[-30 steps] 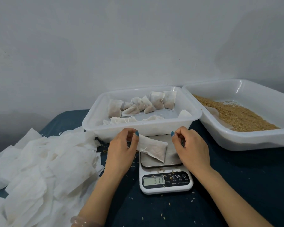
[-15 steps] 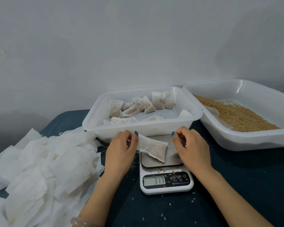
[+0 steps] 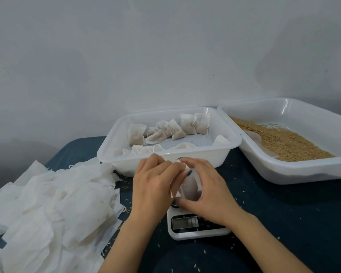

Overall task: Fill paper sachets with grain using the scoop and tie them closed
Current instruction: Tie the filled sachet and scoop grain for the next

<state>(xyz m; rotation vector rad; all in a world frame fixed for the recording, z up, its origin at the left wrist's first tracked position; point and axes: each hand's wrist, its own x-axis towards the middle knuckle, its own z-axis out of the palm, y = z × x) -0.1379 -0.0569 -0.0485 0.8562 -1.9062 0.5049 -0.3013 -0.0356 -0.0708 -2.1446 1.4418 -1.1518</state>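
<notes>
A white paper sachet (image 3: 189, 189) was pinched by the curled left grip (image 3: 154, 186) and right grip (image 3: 210, 195); the platform of the white digital scale (image 3: 185, 232) beneath was hidden by them.

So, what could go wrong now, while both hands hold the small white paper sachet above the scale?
1. The left hand and right hand hold the small white paper sachet. If the grip is too tight, the thin paper may tear. If it is too loose, grain may spill, like the stray grains on the dark blue cloth.
2. The right hand hangs low over the white digital scale and might knock it.
</notes>
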